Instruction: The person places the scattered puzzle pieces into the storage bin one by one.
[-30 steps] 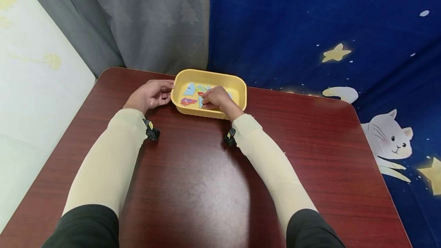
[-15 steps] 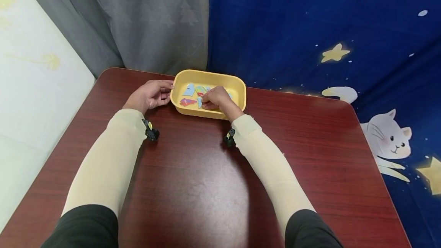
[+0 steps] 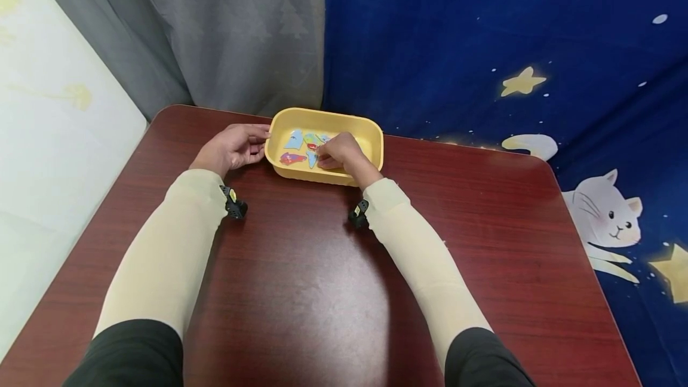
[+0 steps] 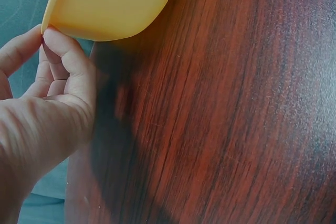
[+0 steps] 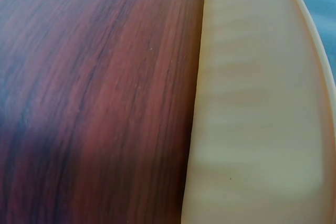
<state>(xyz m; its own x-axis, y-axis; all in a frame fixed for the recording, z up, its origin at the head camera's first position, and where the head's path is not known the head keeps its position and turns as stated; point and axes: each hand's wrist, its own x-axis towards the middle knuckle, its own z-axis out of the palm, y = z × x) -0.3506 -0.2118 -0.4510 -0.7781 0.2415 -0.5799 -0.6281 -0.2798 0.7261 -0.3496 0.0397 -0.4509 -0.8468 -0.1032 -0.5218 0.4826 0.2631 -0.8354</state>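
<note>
A yellow plastic bin [image 3: 317, 177] stands at the far edge of the table. My left hand [image 3: 235, 147] pinches its left-end rim between thumb and fingertips, as the left wrist view shows on the bin wall [image 4: 113, 9]. My right hand [image 3: 341, 153] reaches down inside the bin, fingers bent toward the floor of it. Flat cut-out pieces lie there: a light blue piece [image 3: 294, 139], a red-purple piece [image 3: 292, 159] and a small blue piece [image 3: 312, 159] right at the right fingertips. I cannot tell whether those fingers hold a piece. In the right wrist view only the bin's outer side [image 5: 257, 103] shows.
The dark red wooden table [image 3: 301, 279] spreads out in front of the bin. Behind it hang a grey curtain [image 3: 252, 28] and a blue curtain [image 3: 430, 34] with stars and a cat. A pale wall panel [image 3: 48, 136] rises at the left.
My right hand has shifted slightly to the right inside the bin, so more of the small blue piece shows. The left hand keeps its place on the rim.
</note>
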